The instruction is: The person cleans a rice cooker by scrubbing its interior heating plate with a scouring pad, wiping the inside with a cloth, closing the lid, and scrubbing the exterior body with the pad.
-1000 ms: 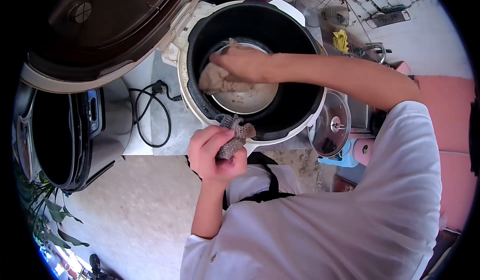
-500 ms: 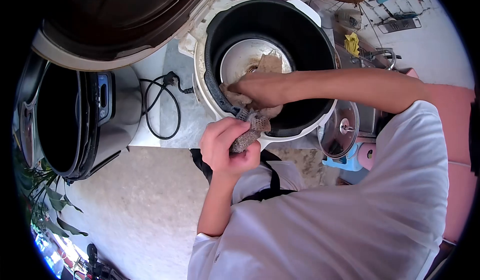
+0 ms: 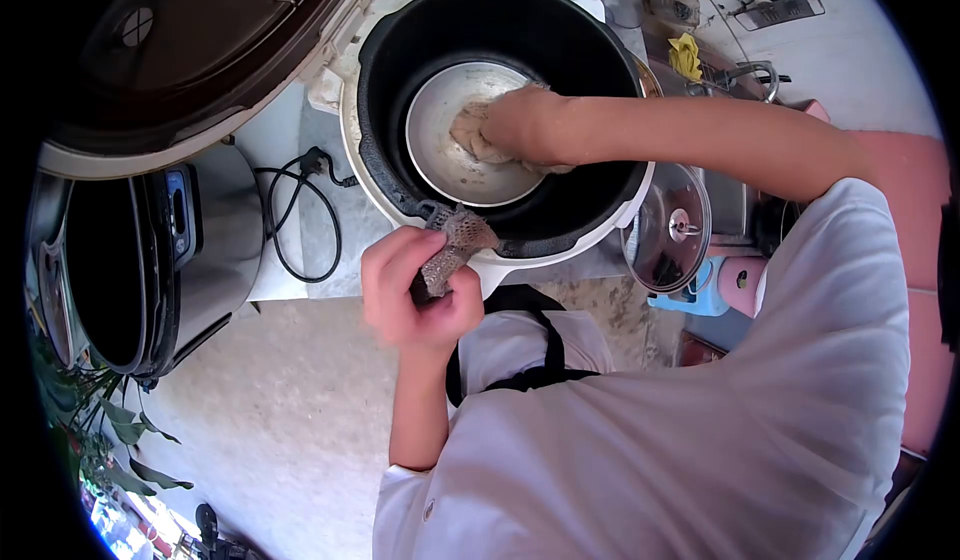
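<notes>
An open electric cooker (image 3: 605, 90) with a white rim and black inner wall has a round metal plate (image 3: 428, 165) at its bottom. My right hand (image 3: 522, 125) reaches down inside and presses a beige cloth (image 3: 472, 132) against that plate; its fingers are mostly hidden by the cloth and the hand itself. At the cooker's near rim, my left hand (image 3: 415, 285) is closed around a bunched grey-brown mesh cloth (image 3: 460, 245), part of which sticks out over the edge.
The cooker's brown lid (image 3: 200, 50) stands raised at upper left. Beside it sit a second cooker (image 3: 215, 215) and a black power cord (image 3: 335, 235). To the right are a glass lid (image 3: 668, 235), a yellow cloth (image 3: 685, 57) and a faucet (image 3: 765, 75).
My right hand and the beige cloth have moved from the near side of the cooker onto the plate. My left hand with the mesh cloth has shifted slightly left. The camera view has shifted.
</notes>
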